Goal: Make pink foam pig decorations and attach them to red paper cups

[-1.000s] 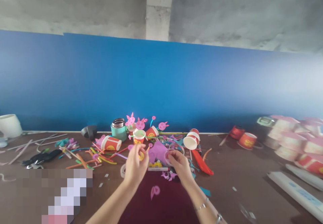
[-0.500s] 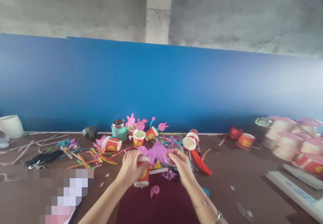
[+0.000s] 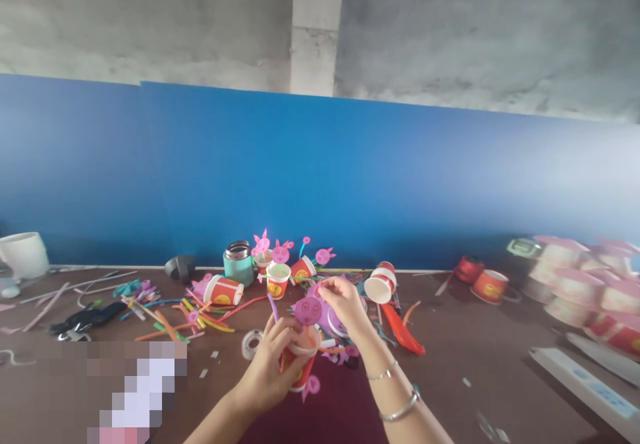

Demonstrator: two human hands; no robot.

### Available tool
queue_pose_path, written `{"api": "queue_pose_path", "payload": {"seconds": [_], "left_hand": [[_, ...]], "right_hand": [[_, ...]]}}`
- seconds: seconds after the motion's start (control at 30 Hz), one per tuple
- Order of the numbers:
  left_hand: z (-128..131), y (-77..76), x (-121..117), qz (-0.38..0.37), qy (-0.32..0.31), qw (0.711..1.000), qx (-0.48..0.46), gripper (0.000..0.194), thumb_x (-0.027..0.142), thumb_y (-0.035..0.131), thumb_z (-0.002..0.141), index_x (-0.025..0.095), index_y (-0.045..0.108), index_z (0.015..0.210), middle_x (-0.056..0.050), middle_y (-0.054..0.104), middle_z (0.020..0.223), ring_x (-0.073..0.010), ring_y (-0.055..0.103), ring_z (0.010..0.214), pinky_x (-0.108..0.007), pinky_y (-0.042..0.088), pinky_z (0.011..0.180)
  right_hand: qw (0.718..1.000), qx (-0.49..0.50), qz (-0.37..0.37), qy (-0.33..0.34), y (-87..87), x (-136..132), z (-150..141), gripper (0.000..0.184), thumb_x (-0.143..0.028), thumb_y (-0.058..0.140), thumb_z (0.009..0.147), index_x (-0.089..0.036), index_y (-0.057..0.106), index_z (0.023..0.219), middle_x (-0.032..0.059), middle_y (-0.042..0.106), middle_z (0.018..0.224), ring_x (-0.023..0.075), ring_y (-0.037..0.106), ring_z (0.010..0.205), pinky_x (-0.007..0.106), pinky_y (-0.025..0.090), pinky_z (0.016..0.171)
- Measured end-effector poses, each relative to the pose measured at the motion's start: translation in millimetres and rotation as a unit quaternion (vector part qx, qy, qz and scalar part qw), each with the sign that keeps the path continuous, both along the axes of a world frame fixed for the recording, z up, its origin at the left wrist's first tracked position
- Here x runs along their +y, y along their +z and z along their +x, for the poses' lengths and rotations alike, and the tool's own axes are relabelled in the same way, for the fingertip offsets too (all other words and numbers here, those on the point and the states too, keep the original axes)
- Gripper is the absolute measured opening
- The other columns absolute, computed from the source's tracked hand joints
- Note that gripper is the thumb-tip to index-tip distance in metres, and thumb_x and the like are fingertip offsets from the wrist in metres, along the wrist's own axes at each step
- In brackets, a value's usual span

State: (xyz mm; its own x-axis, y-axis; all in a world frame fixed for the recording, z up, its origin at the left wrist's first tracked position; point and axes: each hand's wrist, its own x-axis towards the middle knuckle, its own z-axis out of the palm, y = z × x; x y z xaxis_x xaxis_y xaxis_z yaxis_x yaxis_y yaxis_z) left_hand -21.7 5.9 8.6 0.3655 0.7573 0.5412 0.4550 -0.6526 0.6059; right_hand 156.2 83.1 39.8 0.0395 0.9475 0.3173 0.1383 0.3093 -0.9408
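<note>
Cup (image 3: 309,365) sits in left hand (image 3: 270,367) near mat's (image 3: 333,411) edge

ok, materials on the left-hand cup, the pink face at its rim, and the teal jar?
Cup: probably coated paper, printed red, pale rim.
Pink face: paper or thin foam, looks matte; flat, with drawn lines.
Teal jar: neck looks like shiny metal; body painted metal or plastic, can't tell.

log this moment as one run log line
left grip: around red paper cup with yellow print | right grip: beside top of pink round face cutout, contact unclear | nearby: white ring-shaped roll
</note>
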Motion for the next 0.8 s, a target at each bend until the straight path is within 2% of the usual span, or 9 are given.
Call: {"api": "queue_pose_path", "payload": {"seconds": [0.13,0.33,0.63,0.8], "left_hand": [[0.2,-4.8,2.7,-0.029,-0.028,0.998,-0.050,0.009,0.026,0.054,0.085,0.019,0.052,0.080,-0.010,0.057,0.100,-0.0217,0.054,0.094,-0.035,0.044,0.083],[-0.8,-7.0,5.6,-0.029,-0.043,0.996,-0.070,0.009,0.023,0.053,0.084,0.019,0.049,0.077,-0.008,0.058,0.096,-0.0207,0.053,0.091,-0.035,0.043,0.082],[0.4,-5.3,5.1,-0.015,-0.023,0.998,-0.055,0.010,0.025,0.055,0.084,0.020,0.052,0.076,-0.006,0.059,0.090,-0.0198,0.054,0.087,-0.035,0.042,0.085],[0.1,-6.2,5.1,-0.018,-0.009,0.999,-0.050,0.009,0.027,0.055,0.083,0.021,0.055,0.077,-0.008,0.062,0.092,-0.0245,0.053,0.100,-0.038,0.041,0.090]], "right_hand": [[1.000,-0.006,-0.001,0.030,-3.0,1.6,-7.3,0.010,-0.026,0.061,0.066,-0.016,0.062,0.068,0.0013,0.065,0.062,0.0159,0.059,0.059,0.026,0.044,0.057],[0.999,-0.015,0.015,0.031,-3.3,2.7,-9.5,0.011,-0.027,0.060,0.068,-0.017,0.061,0.069,-0.0001,0.063,0.061,0.0146,0.057,0.059,0.025,0.043,0.057],[0.998,-0.034,0.032,0.047,3.5,-3.5,-11.5,0.012,-0.028,0.059,0.073,-0.016,0.060,0.071,0.0000,0.061,0.065,0.0140,0.055,0.062,0.024,0.043,0.060],[0.996,-0.040,0.040,0.068,6.2,-7.5,-11.2,0.012,-0.028,0.058,0.074,-0.016,0.060,0.075,0.0002,0.062,0.067,0.0134,0.054,0.061,0.023,0.043,0.057]]}}
